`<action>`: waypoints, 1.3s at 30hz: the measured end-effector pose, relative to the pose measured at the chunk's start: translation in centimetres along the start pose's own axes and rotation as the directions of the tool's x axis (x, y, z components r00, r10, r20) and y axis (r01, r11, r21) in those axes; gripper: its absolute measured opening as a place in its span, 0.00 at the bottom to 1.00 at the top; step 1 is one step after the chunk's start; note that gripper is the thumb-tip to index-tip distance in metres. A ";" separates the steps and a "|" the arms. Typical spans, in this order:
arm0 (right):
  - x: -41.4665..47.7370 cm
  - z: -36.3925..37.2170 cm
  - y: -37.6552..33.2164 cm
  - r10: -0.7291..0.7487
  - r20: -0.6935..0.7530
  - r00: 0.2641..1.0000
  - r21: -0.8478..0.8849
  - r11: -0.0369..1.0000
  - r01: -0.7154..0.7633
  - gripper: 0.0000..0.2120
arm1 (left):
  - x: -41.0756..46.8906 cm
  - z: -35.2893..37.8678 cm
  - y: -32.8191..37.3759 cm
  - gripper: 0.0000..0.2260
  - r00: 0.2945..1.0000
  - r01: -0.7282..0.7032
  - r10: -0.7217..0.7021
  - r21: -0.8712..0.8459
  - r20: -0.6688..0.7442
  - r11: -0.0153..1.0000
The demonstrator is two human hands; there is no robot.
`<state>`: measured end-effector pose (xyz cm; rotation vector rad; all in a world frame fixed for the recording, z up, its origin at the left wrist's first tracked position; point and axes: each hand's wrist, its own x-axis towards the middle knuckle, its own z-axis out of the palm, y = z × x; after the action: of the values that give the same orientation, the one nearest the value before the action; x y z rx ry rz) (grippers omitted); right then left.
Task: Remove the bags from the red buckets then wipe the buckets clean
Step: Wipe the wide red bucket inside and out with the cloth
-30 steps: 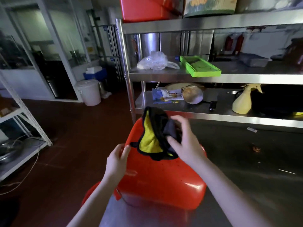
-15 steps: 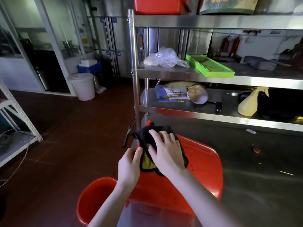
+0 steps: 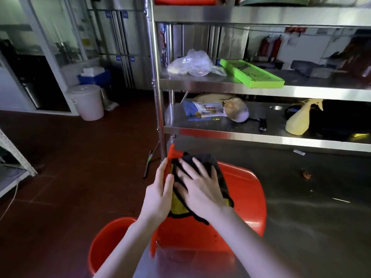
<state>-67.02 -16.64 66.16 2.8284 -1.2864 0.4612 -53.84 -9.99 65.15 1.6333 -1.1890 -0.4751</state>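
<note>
Bags look gone. At lower centre the red bucket [image 3: 243, 197] lies on the desk [image 3: 305, 237], my left hand [image 3: 158, 195] pinching its rim, right hand [image 3: 200, 189] flat on the cloth [image 3: 204, 160]; the lower-left bucket [image 3: 108, 241] likely waits.

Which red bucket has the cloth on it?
The tipped bucket on the table, under the cloth pressed by the right hand; the other bucket stands upright at lower left, without cloth.
</note>
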 end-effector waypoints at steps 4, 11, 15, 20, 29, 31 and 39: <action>0.2 0.5 0.0 0.031 -0.037 0.999 -0.017 0.999 -0.032 0.25 | 0.0 0.7 -0.3 0.21 0.993 -0.048 0.050 0.020 -0.106 0.999; -6.0 0.9 11.8 0.432 -0.059 0.900 0.014 0.902 -0.431 0.24 | -0.8 1.4 -0.5 0.20 0.988 -0.078 0.083 0.042 -0.130 0.996; -5.7 1.0 12.0 0.455 -0.029 0.890 -0.029 0.890 -0.455 0.24 | -1.3 1.2 -0.8 0.21 0.987 -0.096 0.098 0.023 -0.128 0.995; -0.7 0.6 2.4 0.133 -0.098 0.986 -0.063 0.988 -0.140 0.25 | -1.1 1.1 -1.2 0.20 0.987 -0.104 0.109 0.051 -0.122 0.993; -2.8 2.3 5.8 0.233 -0.068 0.970 0.000 0.972 -0.234 0.30 | -4.1 0.4 -3.8 0.22 0.969 -0.093 0.097 0.026 -0.225 0.995; -4.4 2.3 9.0 0.383 -0.053 0.922 0.031 0.924 -0.382 0.30 | -5.0 0.4 -4.1 0.23 0.974 -0.105 0.107 0.024 -0.201 0.994; 1.6 1.6 1.3 0.092 0.003 0.996 -0.035 0.995 -0.092 0.28 | -5.0 0.5 -4.6 0.23 0.969 -0.083 0.093 0.051 -0.227 0.995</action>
<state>-66.58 -18.92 64.87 2.7533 -1.4162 0.4293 -54.24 -5.88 59.72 1.6143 -1.0974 -0.2002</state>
